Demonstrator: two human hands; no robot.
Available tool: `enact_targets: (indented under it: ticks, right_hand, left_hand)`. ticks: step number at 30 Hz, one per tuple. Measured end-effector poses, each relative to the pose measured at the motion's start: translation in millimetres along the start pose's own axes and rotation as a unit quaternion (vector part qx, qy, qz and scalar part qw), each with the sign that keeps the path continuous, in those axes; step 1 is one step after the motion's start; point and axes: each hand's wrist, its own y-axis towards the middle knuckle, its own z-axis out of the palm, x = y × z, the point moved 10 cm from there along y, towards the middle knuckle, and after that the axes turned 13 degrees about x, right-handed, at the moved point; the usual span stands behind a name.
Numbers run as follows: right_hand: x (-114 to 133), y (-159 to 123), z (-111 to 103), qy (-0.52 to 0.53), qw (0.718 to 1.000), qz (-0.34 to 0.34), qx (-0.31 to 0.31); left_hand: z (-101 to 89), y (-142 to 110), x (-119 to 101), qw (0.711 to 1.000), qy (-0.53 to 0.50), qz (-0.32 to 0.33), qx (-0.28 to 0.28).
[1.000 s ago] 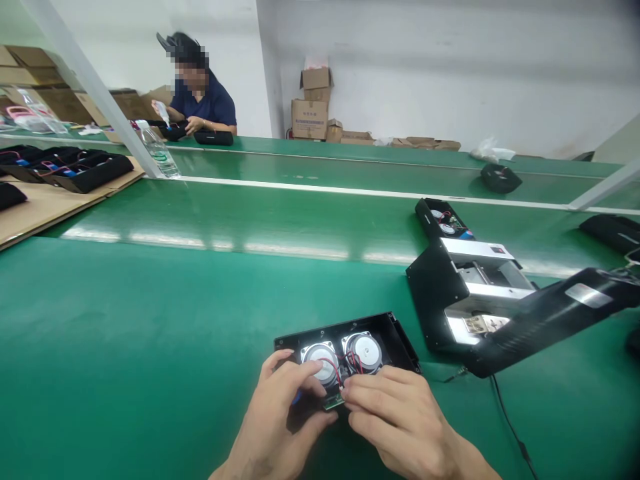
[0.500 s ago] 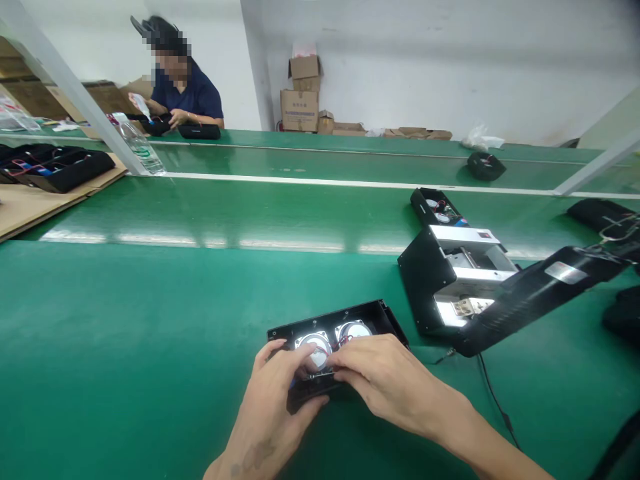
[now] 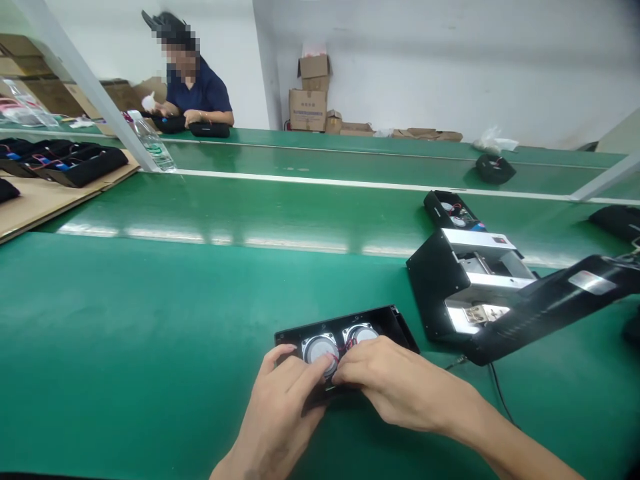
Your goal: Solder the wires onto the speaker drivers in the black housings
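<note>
An open black speaker housing (image 3: pixel 385 323) lies on the green bench in front of me, with two round silver speaker drivers (image 3: pixel 318 347) and red wires inside. My left hand (image 3: pixel 283 400) rests on its near left part, fingertips on the left driver. My right hand (image 3: pixel 395 385) covers the near right part, fingertips meeting the left hand's between the drivers. What the fingers pinch is hidden.
A black and silver machine (image 3: pixel 470 283) with a long black arm (image 3: pixel 555 303) stands right of the housing, its cable (image 3: pixel 500 393) trailing on the bench. Another open housing (image 3: pixel 453 212) lies behind it. A person (image 3: pixel 197 90) works at the far bench. Trays of housings (image 3: pixel 65 163) sit far left.
Both hands have stayed on the housing; the fingertips moved from the small board at its near edge up onto the drivers. The view shifted slightly.
</note>
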Motion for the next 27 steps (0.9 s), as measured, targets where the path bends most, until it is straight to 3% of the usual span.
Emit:
enact_targets:
  ticks: [6, 12, 17, 21, 24, 27]
  right_hand:
    - [10, 2, -2, -0.003, 0.999, 0.025, 0.028]
    - [7, 2, 1, -0.02, 0.998, 0.044, 0.049]
    - [6, 9, -2, -0.081, 0.992, 0.081, 0.044]
    - [2, 18, -20, -0.108, 0.989, 0.101, 0.023]
    - [-12, 28, -43, -0.039, 0.993, 0.111, 0.009]
    - [-28, 41, -59, 0.017, 0.991, 0.126, 0.044]
  left_hand:
    - [0.5, 5, 4, 1.0, -0.007, -0.002, 0.015]
    - [6.0, 14, 13, 0.994, -0.062, -0.002, 0.09]
    - [8.2, 19, 12, 0.99, -0.021, 0.002, 0.141]
    - [0.1, 41, 34, 0.972, -0.116, -0.075, 0.191]
    - [-7.5, 63, 60, 0.941, -0.194, -0.146, 0.237]
    - [-11.4, 80, 78, 0.915, -0.216, -0.186, 0.285]
